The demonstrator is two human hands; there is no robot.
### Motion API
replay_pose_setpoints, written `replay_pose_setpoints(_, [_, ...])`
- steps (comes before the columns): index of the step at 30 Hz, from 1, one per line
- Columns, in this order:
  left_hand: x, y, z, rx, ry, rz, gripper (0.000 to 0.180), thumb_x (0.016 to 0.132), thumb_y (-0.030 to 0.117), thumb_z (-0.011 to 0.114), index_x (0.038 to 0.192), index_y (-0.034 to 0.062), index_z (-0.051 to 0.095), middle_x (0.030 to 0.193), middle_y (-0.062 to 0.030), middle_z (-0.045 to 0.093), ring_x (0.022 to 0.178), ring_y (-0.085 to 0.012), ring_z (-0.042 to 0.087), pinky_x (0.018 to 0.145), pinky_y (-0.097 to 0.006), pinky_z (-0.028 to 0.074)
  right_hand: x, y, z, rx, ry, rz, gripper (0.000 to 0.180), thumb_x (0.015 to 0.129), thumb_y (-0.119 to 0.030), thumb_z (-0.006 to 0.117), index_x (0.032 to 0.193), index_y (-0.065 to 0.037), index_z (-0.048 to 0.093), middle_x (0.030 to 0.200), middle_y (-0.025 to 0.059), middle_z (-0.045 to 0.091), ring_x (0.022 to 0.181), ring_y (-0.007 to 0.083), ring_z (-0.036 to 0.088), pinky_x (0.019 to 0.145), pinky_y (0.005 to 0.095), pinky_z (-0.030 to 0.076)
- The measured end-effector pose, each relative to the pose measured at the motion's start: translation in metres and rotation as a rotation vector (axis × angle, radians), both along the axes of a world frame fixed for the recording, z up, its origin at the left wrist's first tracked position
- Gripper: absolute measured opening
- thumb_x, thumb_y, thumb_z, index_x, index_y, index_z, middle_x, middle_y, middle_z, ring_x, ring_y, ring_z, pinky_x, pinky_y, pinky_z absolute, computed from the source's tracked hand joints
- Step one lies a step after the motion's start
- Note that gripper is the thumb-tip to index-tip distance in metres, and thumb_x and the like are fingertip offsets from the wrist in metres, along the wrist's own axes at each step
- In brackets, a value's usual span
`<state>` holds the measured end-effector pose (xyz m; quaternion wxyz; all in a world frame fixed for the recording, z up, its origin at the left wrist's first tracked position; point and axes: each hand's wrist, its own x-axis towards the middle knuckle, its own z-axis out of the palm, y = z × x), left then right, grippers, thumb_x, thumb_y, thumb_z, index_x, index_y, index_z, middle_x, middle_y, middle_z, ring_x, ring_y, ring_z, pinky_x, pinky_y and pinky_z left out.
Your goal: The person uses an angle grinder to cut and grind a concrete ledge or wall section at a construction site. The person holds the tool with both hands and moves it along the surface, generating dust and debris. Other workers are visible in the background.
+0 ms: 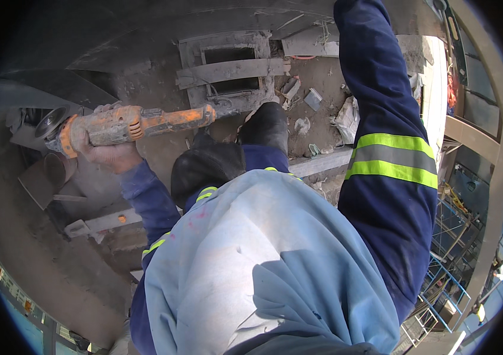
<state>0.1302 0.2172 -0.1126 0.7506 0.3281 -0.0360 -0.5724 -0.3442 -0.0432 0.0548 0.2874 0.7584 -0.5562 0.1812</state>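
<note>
My left hand (108,156) is wrapped round the body of an orange and grey angle grinder (165,122). The tool lies roughly level, its round disc (52,121) at the left end and its tail toward my boots. Dust and scuffs cover its casing. My right arm (384,112), in a navy sleeve with a yellow and silver band, reaches up past the top edge, so the right hand is out of the picture. Beyond the grinder's tail sits a dusty metal piece (189,47) with two rectangular openings and a curved strip (227,71) across it.
My dark boots (267,127) stand amid dust and scraps, including a small grey block (313,99) and crumpled sheeting (347,118). Dark curved metal (145,29) rises ahead. A short pipe piece (59,170) lies at left. Scaffolding (444,290) and a distant person (500,270) show at right.
</note>
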Motion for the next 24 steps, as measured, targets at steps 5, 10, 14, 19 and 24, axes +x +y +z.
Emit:
replay_pose_setpoints(5, [-0.008, 0.004, 0.002, -0.008, 0.012, 0.008, 0.060, 0.080, 0.043, 0.071, 0.122, 0.0036, 0.054, 0.113, -0.0207, 0.059, 0.103, -0.0349, 0.060, 0.089, -0.055, 0.053, 0.007, 0.003, -0.001, 0.035, -0.021, 0.028, 0.063, 0.095, -0.059, 0.063, 0.127, -0.004, 0.062, 0.129, 0.0232, 0.065, 0.124, 0.0458, 0.057, 0.105, 0.0603, 0.039])
replay_pose_setpoints(10, [-0.015, 0.005, -0.015, -0.120, 0.147, -0.031, 0.061, 0.084, 0.045, 0.069, 0.125, 0.0012, 0.056, 0.112, -0.0205, 0.061, 0.105, -0.0351, 0.063, 0.092, -0.053, 0.055, 0.033, 0.013, 0.014, 0.004, -0.089, 0.107, 0.045, 0.093, -0.044, 0.071, 0.114, -0.005, 0.063, 0.116, 0.0194, 0.066, 0.114, 0.0399, 0.060, 0.095, 0.0564, 0.044])
replay_pose_setpoints(14, [-0.039, -0.001, -0.004, -0.165, 0.145, 0.036, 0.062, 0.084, 0.045, 0.068, 0.124, -0.0009, 0.057, 0.111, -0.0204, 0.061, 0.102, -0.0354, 0.064, 0.090, -0.052, 0.056, 0.058, 0.017, 0.043, -0.153, -0.059, 0.153, 0.043, 0.081, -0.049, 0.082, 0.097, -0.010, 0.070, 0.099, 0.0071, 0.071, 0.098, 0.0287, 0.065, 0.085, 0.0473, 0.042])
replay_pose_setpoints(19, [-0.080, 0.001, 0.050, -0.050, 0.103, 0.148, 0.058, 0.086, 0.044, 0.067, 0.124, 0.0025, 0.056, 0.115, -0.0172, 0.060, 0.105, -0.0334, 0.061, 0.088, -0.052, 0.055, 0.090, 0.020, 0.080, -0.151, -0.143, 0.248, 0.038, 0.080, -0.044, 0.084, 0.090, -0.011, 0.066, 0.087, 0.0040, 0.063, 0.089, 0.0246, 0.060, 0.080, 0.0451, 0.039])
replay_pose_setpoints(24, [-0.111, 0.001, 0.102, 0.040, -0.184, 0.370, 0.060, 0.089, 0.048, 0.064, 0.130, 0.0047, 0.055, 0.113, -0.0196, 0.063, 0.101, -0.0357, 0.065, 0.086, -0.054, 0.058, 0.147, -0.014, 0.051, -0.104, -0.341, 0.440, 0.026, 0.079, -0.030, 0.079, 0.089, -0.010, 0.066, 0.088, 0.0055, 0.060, 0.088, 0.0249, 0.057, 0.080, 0.0440, 0.041])
